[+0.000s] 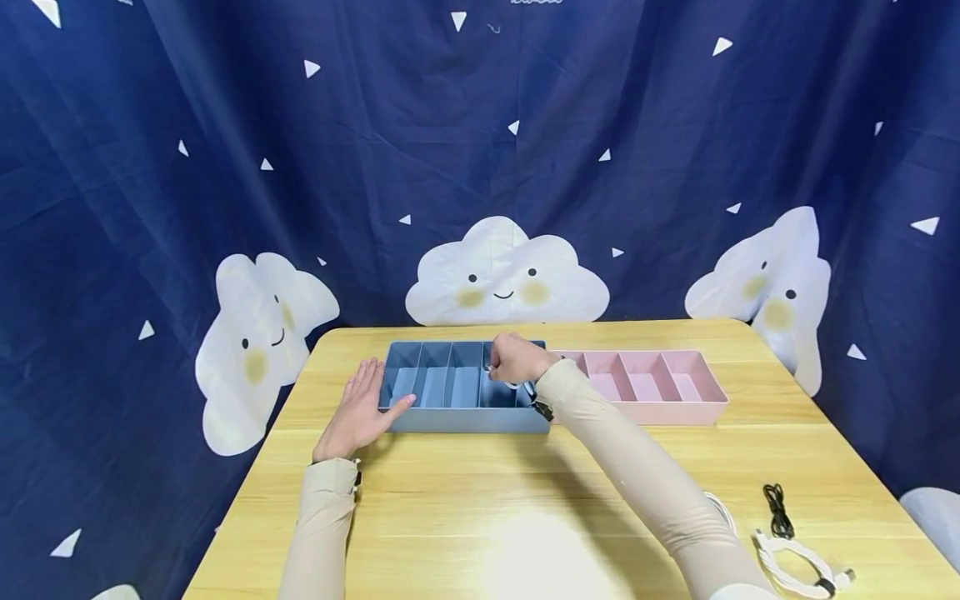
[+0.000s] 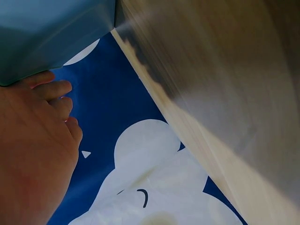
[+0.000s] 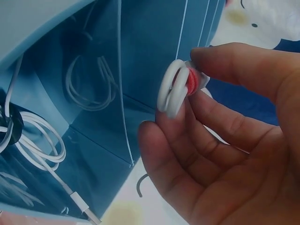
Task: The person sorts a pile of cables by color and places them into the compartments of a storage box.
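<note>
Right hand (image 3: 255, 164), cable (image 3: 177, 96) between fingertips

1. Blue organizer box (image 1: 468, 421): long, open-topped and upright on a wooden bench (image 1: 442, 517), with thin dividers making a row of five compartments.
2. White cable (image 3: 173, 91): wound into a small, tight coil with a red band (image 3: 192, 83) around it, pinched in the person's right grip (image 1: 517, 358) at the box's fourth compartment from the left.
3. Second white cable (image 3: 40, 140): looser coil, fastened with a black tie (image 3: 15, 124), lying in the right-end compartment, its plug extending from the loops.
</note>
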Demonstrator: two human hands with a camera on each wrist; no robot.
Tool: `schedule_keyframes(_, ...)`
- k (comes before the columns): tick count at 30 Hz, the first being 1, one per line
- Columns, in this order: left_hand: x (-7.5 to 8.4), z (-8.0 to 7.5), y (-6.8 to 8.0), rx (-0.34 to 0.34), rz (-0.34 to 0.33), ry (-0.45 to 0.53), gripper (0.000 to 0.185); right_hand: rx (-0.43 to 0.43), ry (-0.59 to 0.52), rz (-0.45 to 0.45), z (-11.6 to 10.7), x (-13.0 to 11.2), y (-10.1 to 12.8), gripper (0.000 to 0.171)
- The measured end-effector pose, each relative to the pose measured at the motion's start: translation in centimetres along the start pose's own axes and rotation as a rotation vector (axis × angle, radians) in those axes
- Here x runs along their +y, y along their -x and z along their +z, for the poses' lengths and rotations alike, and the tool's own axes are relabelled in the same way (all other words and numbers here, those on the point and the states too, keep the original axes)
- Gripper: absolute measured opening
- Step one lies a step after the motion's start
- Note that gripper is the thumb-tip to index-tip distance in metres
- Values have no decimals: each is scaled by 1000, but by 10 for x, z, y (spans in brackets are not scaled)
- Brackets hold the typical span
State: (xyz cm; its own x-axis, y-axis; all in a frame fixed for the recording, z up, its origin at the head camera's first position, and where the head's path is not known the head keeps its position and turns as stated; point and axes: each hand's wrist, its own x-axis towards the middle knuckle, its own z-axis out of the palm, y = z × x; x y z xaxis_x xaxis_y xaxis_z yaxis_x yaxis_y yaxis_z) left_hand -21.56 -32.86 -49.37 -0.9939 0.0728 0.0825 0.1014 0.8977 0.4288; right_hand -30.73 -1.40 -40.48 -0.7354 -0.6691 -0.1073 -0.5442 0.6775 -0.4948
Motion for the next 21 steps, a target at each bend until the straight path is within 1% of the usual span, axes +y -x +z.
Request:
schedule_keyframes(9,0,1,-1,-6,-4,-12,111,-15,-10,11,3,1,-1,55)
schedule_keyframes(21,-2,1,-2,-5,-8,-2,111,-4,-5,1,5,3,-2,56)
